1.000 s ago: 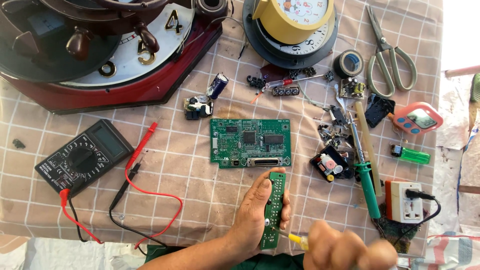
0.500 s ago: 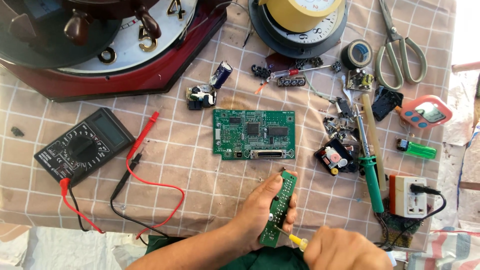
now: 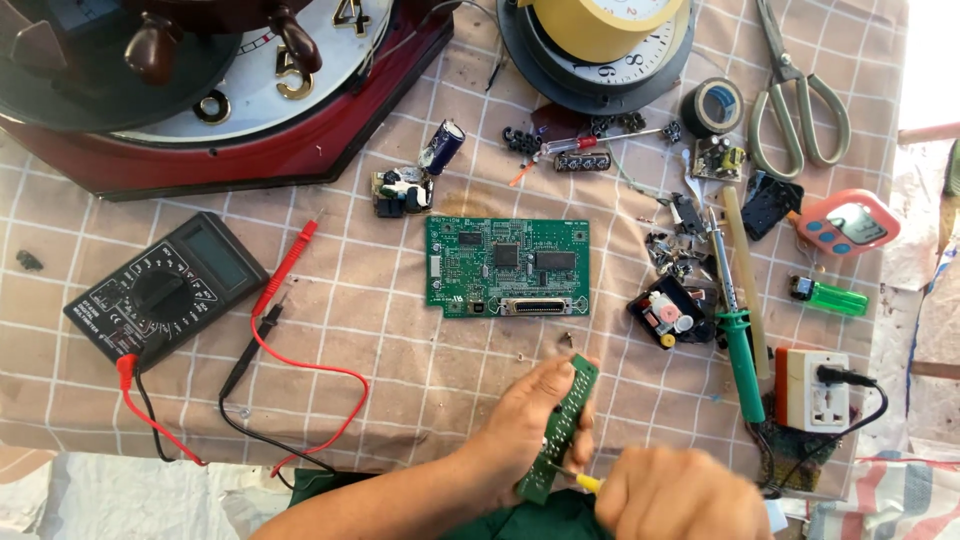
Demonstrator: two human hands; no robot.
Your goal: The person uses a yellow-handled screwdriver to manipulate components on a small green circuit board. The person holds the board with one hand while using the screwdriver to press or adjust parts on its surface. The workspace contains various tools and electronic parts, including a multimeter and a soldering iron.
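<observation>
My left hand (image 3: 525,425) grips a narrow green circuit board strip (image 3: 560,430), held tilted at the near edge of the table. My right hand (image 3: 680,495) is closed around a small yellow-handled tool (image 3: 588,482) whose tip meets the strip's lower end. A larger green circuit board (image 3: 508,266) lies flat on the checked cloth just beyond my hands.
A black multimeter (image 3: 165,288) with red and black leads (image 3: 290,380) lies at left. A green-handled soldering iron (image 3: 738,330), a white power socket (image 3: 810,388), a green lighter (image 3: 835,297), scissors (image 3: 795,95), a tape roll (image 3: 712,105) and small parts sit at right. Clock bodies (image 3: 200,90) fill the far side.
The view has shifted slightly. My left hand with the strip has stayed at the near edge while my right hand moved a little against it with the tool.
</observation>
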